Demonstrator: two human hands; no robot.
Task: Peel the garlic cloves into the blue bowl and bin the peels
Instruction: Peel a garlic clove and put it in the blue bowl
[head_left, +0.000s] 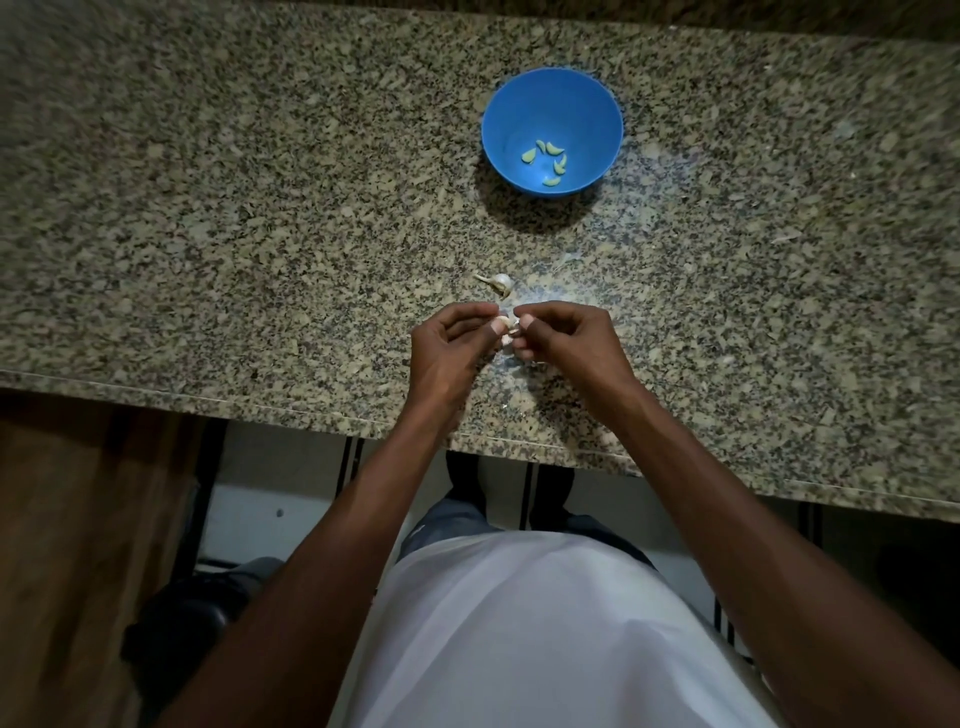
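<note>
— Where do you stand, and what is under your hands?

— I stand at a table (260, 234) of speckled granite, brown and grey. The light is dim. Below its near edge I see white floor tiles with dark lines, and my white shirt (545, 623).

— Where is the blue bowl (524, 104)?

— It sits on the table, beyond my hands, a little to the right. Five peeled cloves (551, 148) lie at its bottom.

— And the garlic not yet peeled?

— One piece of garlic (500, 282) with its dry stem lies between the bowl and my hands, near my fingers.

— How are your hands?

— Both arms reach forward over the table's near edge and meet in the middle. My left hand (452, 343) and my right hand (561, 343) both have curled fingers, and together they pinch one small clove (506, 328) between the fingertips. It is mostly hidden, so I cannot tell how much skin remains.
</note>
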